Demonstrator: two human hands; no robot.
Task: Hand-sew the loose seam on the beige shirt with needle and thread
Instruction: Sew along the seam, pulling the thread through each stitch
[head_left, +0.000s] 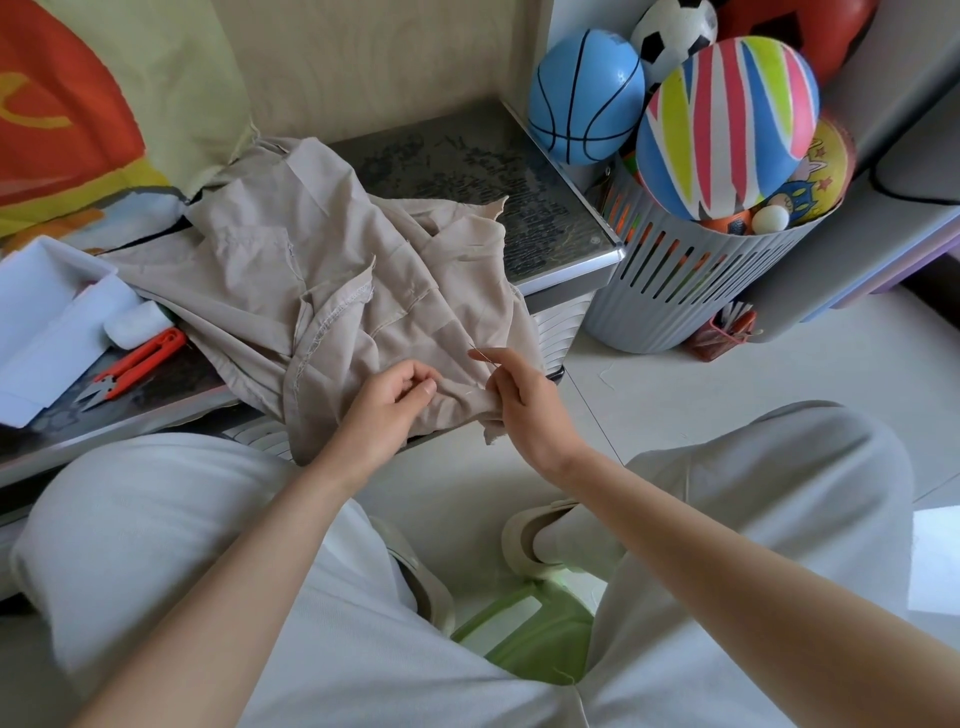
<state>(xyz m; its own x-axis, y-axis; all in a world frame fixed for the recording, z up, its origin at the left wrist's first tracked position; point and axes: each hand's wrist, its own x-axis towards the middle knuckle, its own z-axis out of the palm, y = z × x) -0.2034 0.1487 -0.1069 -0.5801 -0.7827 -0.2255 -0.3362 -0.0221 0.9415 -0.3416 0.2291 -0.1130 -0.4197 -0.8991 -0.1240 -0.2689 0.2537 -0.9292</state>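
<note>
The left hand (393, 391) pinches the beige shirt (270, 270); the right hand (517, 397) pinches the needle (480, 356), mid-stitch. Next, I think, the needle pokes into the shirt.

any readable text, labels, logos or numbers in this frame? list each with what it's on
No text here can be read.
Red cloth: a yellow curved mark, cut off by the frame edge; no letters.
Table top: dark script-like marks, too blurred to read.
Yellow ball: cartoon figures and stars, no words.
Red packet: too small to tell.
</note>
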